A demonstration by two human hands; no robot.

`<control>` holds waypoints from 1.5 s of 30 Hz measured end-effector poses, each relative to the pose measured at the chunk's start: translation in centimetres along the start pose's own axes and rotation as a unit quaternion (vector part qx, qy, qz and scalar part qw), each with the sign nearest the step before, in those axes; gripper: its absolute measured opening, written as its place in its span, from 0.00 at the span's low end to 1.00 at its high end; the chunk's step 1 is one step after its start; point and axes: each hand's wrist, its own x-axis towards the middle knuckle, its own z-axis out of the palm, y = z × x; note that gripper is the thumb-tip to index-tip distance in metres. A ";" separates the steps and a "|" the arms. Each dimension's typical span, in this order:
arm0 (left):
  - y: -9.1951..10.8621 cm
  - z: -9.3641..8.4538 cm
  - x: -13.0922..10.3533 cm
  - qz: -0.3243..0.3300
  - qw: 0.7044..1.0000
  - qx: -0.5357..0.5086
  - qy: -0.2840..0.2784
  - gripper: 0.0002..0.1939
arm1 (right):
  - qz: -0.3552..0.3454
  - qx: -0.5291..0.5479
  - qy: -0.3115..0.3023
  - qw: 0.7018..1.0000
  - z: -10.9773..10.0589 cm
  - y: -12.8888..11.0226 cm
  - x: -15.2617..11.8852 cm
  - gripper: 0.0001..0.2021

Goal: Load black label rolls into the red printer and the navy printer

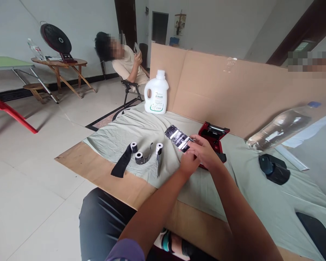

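My left hand (189, 163) and my right hand (203, 148) are close together, their fingers closed on the near end of a black-and-white printed strip (177, 137). The strip's far end points up and to the left. Just beyond my right hand lies a red and black device (212, 136) with its lid raised; my hands and forearm hide part of it. Left of my hands, on the grey-green cloth (141, 121), are a paper roll (134, 147) with a long black tail, a second roll (138, 157) with a curled tail and an upright roll (159, 146).
A white jug (157, 94) stands before the cardboard panel (206, 79). At right are a large plastic bottle (285, 125), a black object (274, 169), a clear roll (292, 158) and a dark flat item (316, 232). A seated person (130, 65) holds a phone behind.
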 end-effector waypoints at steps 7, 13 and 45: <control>-0.7 0.6 -0.1 0.060 0.996 -0.044 0.057 0.12 | -0.054 -0.063 0.046 0.995 -5.4 0.2 0.1 0.19; -0.1 0.3 -0.5 0.067 0.994 -0.063 0.053 0.16 | -0.066 -0.239 0.106 0.963 -12.6 1.0 0.6 0.10; 1.1 -0.1 -1.4 0.273 0.954 0.104 0.061 0.13 | 0.043 -0.501 0.111 0.857 -11.9 4.5 3.7 0.10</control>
